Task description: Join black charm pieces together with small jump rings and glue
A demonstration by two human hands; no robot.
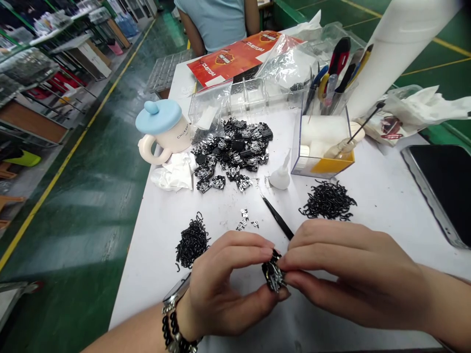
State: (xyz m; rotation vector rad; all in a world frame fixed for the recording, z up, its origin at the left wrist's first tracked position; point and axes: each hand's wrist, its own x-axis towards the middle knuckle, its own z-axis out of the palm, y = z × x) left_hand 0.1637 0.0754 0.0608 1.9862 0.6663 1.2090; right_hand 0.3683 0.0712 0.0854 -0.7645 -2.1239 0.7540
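While the left hand (224, 280) and right hand (349, 270) pinch the small black-and-silver metal cluster (273, 271) from either side, it sits over the white worktable (158, 220); its long axis runs roughly front-to-back; neither hand is clearly nearer; black tweezers (278, 219) lie just beyond the right hand.

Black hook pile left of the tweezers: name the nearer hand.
Left. The left hand sits right at the pile's lower right edge; the right hand is farther off, on the far side of the left hand.
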